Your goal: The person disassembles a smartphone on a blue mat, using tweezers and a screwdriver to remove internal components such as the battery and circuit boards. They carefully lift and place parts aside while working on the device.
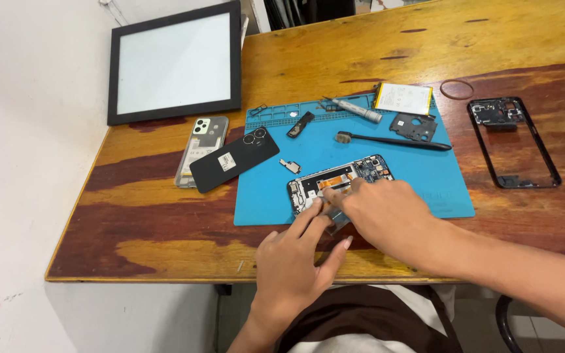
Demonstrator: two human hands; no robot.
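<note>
Pressing on an opened phone point(339, 182) at the mat's point(387, 163) front edge, the right hand point(387, 212) pinches something small; the left hand point(293, 261), fingers spread, steadies the phone's near end.

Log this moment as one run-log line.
left hand: steadies opened phone | right hand: fingertips on its lower internals | surface: blue mat | nearby: brush, battery, black back cover

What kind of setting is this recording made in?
Most likely a small phone repair bench. A blue work mat on a wooden table holds an opened phone under both hands, with a loose battery, a brush and a bare phone frame nearby.
</note>
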